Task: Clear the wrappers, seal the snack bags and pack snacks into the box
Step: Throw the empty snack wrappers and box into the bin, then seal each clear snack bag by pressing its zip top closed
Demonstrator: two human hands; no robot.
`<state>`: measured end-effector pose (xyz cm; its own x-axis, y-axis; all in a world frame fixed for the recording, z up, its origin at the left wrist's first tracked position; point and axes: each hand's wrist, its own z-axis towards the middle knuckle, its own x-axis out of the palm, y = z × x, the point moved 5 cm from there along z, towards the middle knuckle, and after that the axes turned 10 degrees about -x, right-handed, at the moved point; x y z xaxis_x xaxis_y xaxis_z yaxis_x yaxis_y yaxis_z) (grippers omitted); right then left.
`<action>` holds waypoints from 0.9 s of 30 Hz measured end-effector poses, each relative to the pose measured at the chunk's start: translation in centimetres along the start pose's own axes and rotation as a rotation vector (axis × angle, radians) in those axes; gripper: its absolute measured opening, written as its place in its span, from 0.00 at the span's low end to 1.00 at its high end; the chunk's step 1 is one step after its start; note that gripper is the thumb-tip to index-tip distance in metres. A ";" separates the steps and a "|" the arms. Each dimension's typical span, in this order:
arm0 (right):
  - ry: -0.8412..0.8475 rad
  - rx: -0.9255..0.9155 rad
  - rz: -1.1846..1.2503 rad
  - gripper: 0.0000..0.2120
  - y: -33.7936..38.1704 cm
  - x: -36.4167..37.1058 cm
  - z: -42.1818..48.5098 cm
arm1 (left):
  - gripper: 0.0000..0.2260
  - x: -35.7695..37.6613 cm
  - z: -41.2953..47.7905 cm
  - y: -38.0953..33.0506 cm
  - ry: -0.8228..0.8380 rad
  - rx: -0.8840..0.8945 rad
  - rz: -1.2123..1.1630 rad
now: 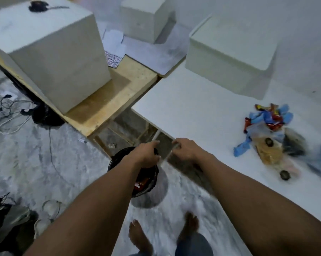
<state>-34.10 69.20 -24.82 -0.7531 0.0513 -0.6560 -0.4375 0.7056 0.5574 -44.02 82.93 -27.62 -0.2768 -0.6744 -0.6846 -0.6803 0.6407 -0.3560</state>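
Feet: bare feet on the mottled grey floor, we stand just short of the bin.
Bin: black-lined waste bin on the floor under our forearms, beside the near corner of the white table; something red and orange lies inside it.
Left hand: our left hand hangs over the bin's mouth, fingers curled down; blur hides whether it holds anything, so we cannot tell.
Right hand: our right hand sits just beside the left at the table's edge, fingers bent; a pale streak runs between the two hands, perhaps a clear wrapper, but we cannot tell the grip.
Step in hand: we judge this as dropping wrappers in the bin.
Doing it well: we keep both hands over the opening, let go low so light film does not drift to the floor, then check our fingers are free.
Snacks: heap of blue and red wrappers and snack bags on the table, well apart from our hands to the right; sealing and packing look not yet done.
Box: lidded white box at the table's far side, beyond the heap.
Room: wooden bench to the left carrying a big white cube, cables on the floor, papers and a second cube farther back.
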 end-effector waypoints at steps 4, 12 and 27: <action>-0.126 0.008 0.054 0.22 -4.0 -7.0 -4.2 | 0.31 -1.6 -0.9 -9.1 -0.026 0.044 0.022; -0.367 0.100 0.092 0.20 -17.3 -18.8 -14.2 | 0.30 0.4 -2.4 -30.7 -0.121 0.307 0.178; -0.605 0.342 0.278 0.17 -34.9 -23.8 -23.8 | 0.30 6.5 0.7 -46.4 -0.072 0.454 0.345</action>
<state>-12.56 26.56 -16.57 -0.3683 0.5698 -0.7346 -0.0187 0.7854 0.6186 -13.81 49.06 -15.97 -0.3736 -0.3815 -0.8455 -0.1945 0.9235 -0.3307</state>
